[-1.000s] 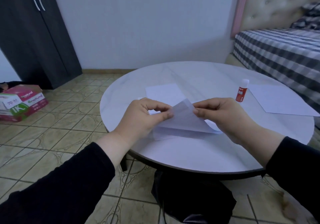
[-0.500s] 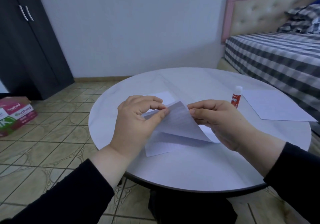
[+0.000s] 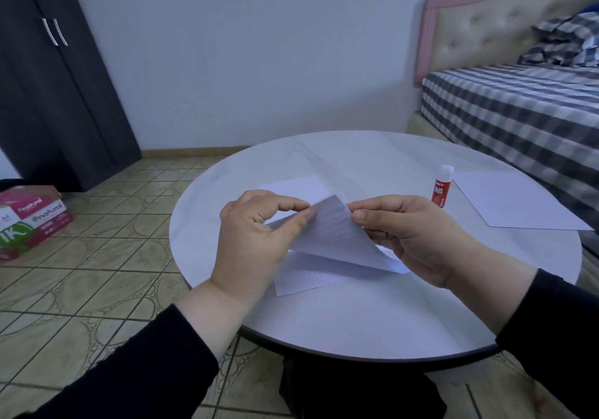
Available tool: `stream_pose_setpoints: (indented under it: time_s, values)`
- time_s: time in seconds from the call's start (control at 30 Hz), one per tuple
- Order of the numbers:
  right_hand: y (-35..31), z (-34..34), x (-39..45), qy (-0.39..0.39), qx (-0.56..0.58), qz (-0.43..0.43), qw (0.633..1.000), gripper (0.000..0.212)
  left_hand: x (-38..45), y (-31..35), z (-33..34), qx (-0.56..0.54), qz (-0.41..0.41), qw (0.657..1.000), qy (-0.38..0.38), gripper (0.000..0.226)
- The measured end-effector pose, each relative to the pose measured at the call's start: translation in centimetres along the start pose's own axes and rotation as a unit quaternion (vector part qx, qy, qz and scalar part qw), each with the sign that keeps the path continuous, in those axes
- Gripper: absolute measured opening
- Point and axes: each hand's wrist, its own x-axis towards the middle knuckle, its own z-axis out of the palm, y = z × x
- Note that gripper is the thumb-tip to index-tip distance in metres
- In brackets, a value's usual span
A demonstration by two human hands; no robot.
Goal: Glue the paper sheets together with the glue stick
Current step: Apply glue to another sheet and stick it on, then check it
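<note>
Lifted paper sheet mid-table, curled up off a 2nd sheet lying flat right under it. Left hand pinching the raised sheet's left edge between thumb and forefinger, right hand pinching its right edge the same way, other fingers curled loosely. Third small sheet just behind the lifted one, flat on the round table. Glue stick standing upright behind and to the right of the lifted sheet, cap on by the look of it, touched by nobody. Larger sheet further right again, past the glue stick. Box of paper way off left on the floor, bed behind to the right.

Possible trouble, just guessing: creasing or tearing from pulling that thin sheet at 2 edges, or laying it back skewed so the glued edges don't line up. Also knocking the upright glue stick over with the right hand when reaching for it.

Versus half a second ago: same pinch on both sides, sheet roughly where it was, maybe peeled back a touch more. Glue stick not moved.
</note>
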Motion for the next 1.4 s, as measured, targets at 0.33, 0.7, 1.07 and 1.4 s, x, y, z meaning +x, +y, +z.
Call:
stream_pose_setpoints:
  time_s: [0.33,0.7,1.07,1.4]
  values:
    - [0.1,0.2,-0.1,0.005,0.016,0.009,1.000,0.015,-0.2,0.0,0.2,-0.026,-0.040,0.999,0.020,0.013]
    - [0.4,0.3,-0.1,0.005,0.019,-0.011,1.000,0.023,-0.2,0.1,0.1,-0.029,-0.080,0.996,0.016,0.009]
    - [0.6,0.8,-0.2,0.022,0.004,-0.034,0.999,0.030,-0.3,0.4,0.1,-0.036,-0.087,0.995,0.026,0.010]
    - [0.8,1.4,0.1,0.062,-0.042,-0.064,0.995,0.025,1.2,1.2,-1.2,0.025,-0.080,0.989,-0.125,0.010]
